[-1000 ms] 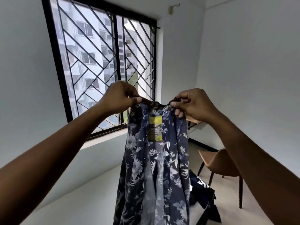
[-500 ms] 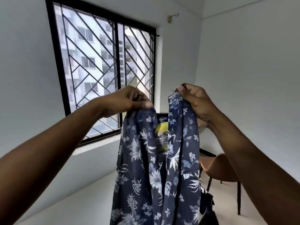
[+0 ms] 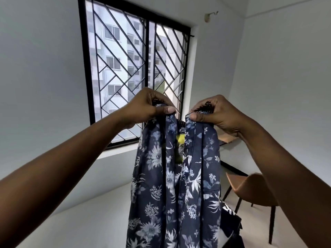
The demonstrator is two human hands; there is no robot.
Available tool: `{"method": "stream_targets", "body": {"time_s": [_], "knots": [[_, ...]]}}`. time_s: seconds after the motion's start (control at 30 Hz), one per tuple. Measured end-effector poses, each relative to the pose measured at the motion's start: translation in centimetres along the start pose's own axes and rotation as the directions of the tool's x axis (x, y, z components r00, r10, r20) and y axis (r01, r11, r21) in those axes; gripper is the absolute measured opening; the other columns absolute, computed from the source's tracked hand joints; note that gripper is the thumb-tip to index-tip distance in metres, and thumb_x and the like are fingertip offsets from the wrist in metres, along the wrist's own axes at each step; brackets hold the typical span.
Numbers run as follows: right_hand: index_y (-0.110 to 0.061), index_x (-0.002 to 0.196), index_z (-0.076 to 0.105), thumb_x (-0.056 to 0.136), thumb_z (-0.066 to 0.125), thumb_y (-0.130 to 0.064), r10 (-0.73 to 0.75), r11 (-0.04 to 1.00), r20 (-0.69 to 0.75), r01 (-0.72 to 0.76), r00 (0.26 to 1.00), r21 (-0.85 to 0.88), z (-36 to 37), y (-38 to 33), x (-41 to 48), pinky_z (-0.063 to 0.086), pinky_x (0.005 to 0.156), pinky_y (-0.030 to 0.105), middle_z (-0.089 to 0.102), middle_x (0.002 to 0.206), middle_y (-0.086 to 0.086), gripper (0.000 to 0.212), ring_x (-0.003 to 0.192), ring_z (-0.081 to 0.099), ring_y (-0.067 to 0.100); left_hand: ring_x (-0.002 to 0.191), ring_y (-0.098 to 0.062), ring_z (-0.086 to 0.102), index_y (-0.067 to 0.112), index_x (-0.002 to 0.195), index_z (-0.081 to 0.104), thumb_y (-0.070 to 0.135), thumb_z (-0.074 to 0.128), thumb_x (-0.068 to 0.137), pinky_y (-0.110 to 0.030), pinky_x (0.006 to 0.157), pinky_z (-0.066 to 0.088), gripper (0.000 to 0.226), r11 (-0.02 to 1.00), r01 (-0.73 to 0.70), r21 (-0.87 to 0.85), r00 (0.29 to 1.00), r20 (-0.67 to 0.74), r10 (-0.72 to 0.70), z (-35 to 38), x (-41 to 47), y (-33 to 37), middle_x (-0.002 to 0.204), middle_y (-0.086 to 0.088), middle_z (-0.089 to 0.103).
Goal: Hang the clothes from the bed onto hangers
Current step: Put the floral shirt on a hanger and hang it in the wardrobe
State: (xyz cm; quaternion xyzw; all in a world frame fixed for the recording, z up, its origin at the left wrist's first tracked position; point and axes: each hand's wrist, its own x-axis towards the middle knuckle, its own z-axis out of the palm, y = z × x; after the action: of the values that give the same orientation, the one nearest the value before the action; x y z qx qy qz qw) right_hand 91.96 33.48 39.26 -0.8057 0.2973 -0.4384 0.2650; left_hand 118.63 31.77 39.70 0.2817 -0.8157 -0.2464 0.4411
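White-walled room, black-framed window with diagonal metal grille [image 3: 136, 72] at 12 o'clock. Centre down to 6 o'clock: navy blue floral-print cotton garment [image 3: 157, 176], held up by top edge, 2 front panels hanging apart. Grip: left hand [image 3: 150, 106] pinches left panel top, right hand [image 3: 213, 111] pinches right panel top, dark ribbed trim bunched in both. Brown moulded chair on dark legs [image 3: 250, 188] at 4 o'clock. Step, judged: spreading neckline, pre-hanger. No hanger in view. Next move needs 1 hand freed to fetch hanger, other hand holding neckline up.
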Motion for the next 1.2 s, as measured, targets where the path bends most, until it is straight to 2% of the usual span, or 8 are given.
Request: {"method": "stream_targets", "body": {"time_s": [0.13, 0.27, 0.43, 0.67, 0.9, 1.0, 1.07, 1.2], "knots": [[-0.001, 0.106, 0.077, 0.092, 0.077, -0.014, -0.035, 0.995, 0.088, 0.043, 0.996, -0.091, 0.2, -0.4, 0.2, 0.056, 0.093, 0.032, 0.078, 0.103, 0.009, 0.02, 0.103, 0.073, 0.026, 0.08, -0.017, 0.072, -0.002, 0.094, 0.077, 0.013, 0.08, 0.086, -0.025, 0.072, 0.057, 0.017, 0.995, 0.064, -0.07, 0.998, 0.005, -0.064, 0.2, 0.1, 0.5, 0.085, -0.008, 0.078], [-0.004, 0.103, 0.078, 0.086, 0.083, -0.023, -0.047, 0.99, 0.063, 0.054, 0.997, -0.129, 0.7, -0.8, 0.8, 0.056, 0.097, 0.042, 0.079, 0.103, 0.01, 0.025, 0.103, 0.073, 0.031, 0.081, -0.022, 0.073, -0.008, 0.1, 0.076, 0.016, 0.082, 0.081, -0.03, 0.075, 0.06, 0.031, 0.988, 0.09, -0.126, 0.996, 0.035, -0.086, 0.5, 0.3, 1.0, 0.09, -0.016, 0.078], [-0.005, 0.093, 0.072, 0.079, 0.088, -0.009, -0.056, 0.994, 0.008, 0.056, 0.998, -0.09, 0.7, -0.9, 1.4, 0.055, 0.08, 0.025, 0.074, 0.089, 0.001, 0.022, 0.083, 0.069, 0.012, 0.075, -0.019, 0.073, -0.01, 0.102, 0.074, 0.015, 0.083, 0.076, -0.026, 0.068, 0.057, 0.037, 0.982, 0.125, -0.139, 0.991, 0.066, -0.117, 0.7, 0.4, 1.5, 0.084, -0.011, 0.078], [-0.007, 0.087, 0.073, 0.077, 0.089, -0.004, -0.076, 0.994, 0.003, 0.076, 0.997, -0.074, 0.9, -0.3, 2.1, 0.054, 0.075, 0.022, 0.074, 0.081, -0.004, 0.02, 0.078, 0.068, 0.009, 0.072, -0.018, 0.072, -0.012, 0.1, 0.074, 0.016, 0.087, 0.068, -0.027, 0.066, 0.058, 0.045, 0.986, 0.156, -0.064, 0.985, 0.083, -0.151, 1.2, 0.5, 1.4, 0.081, -0.011, 0.078], [-0.008, 0.091, 0.073, 0.08, 0.087, -0.009, -0.055, 0.998, -0.001, 0.055, 0.998, 0.004, 1.7, 1.4, 2.2, 0.054, 0.077, 0.022, 0.073, 0.083, -0.007, 0.018, 0.081, 0.067, 0.008, 0.061, -0.012, 0.067, -0.019, 0.099, 0.067, 0.009, 0.078, 0.084, -0.019, 0.054, 0.052, 0.034, 0.979, 0.198, -0.047, 0.962, 0.199, -0.185, 1.3, 0.3, 1.0, 0.072, -0.008, 0.071], [-0.006, 0.098, 0.075, 0.08, 0.088, -0.018, -0.017, 0.999, -0.114, 0.023, 0.993, 0.05, 2.4, 2.7, 1.9, 0.055, 0.082, 0.028, 0.077, 0.092, -0.003, 0.026, 0.087, 0.07, 0.011, 0.065, -0.015, 0.066, -0.018, 0.099, 0.065, 0.004, 0.073, 0.091, -0.021, 0.056, 0.053, 0.025, 0.974, 0.214, -0.077, 0.959, 0.206, -0.194, 1.2, 0.5, 0.4, 0.076, -0.01, 0.068], [-0.014, 0.11, 0.073, 0.079, 0.09, -0.033, -0.036, 0.998, -0.296, 0.02, 0.955, -0.056, 3.8, 3.5, 1.0, 0.058, 0.089, 0.032, 0.077, 0.106, -0.005, 0.04, 0.099, 0.071, 0.01, 0.067, -0.016, 0.067, -0.015, 0.098, 0.066, 0.003, 0.071, 0.091, -0.022, 0.058, 0.054, 0.02, 0.968, 0.227, -0.105, 0.958, 0.2, -0.203, 1.1, 0.5, -0.2, 0.078, -0.011, 0.07], [-0.015, 0.117, 0.063, 0.089, 0.082, -0.035, -0.252, 0.956, -0.679, 0.067, 0.69, -0.286, 8.8, 4.7, -2.8, 0.058, 0.074, 0.04, 0.067, 0.104, -0.002, 0.039, 0.092, 0.064, 0.017, 0.07, -0.019, 0.068, -0.013, 0.097, 0.068, 0.005, 0.071, 0.091, -0.023, 0.062, 0.056, 0.019, 0.962, 0.239, -0.135, 0.958, 0.194, -0.211, 0.5, 0.4, -1.1, 0.081, -0.013, 0.071]]}}
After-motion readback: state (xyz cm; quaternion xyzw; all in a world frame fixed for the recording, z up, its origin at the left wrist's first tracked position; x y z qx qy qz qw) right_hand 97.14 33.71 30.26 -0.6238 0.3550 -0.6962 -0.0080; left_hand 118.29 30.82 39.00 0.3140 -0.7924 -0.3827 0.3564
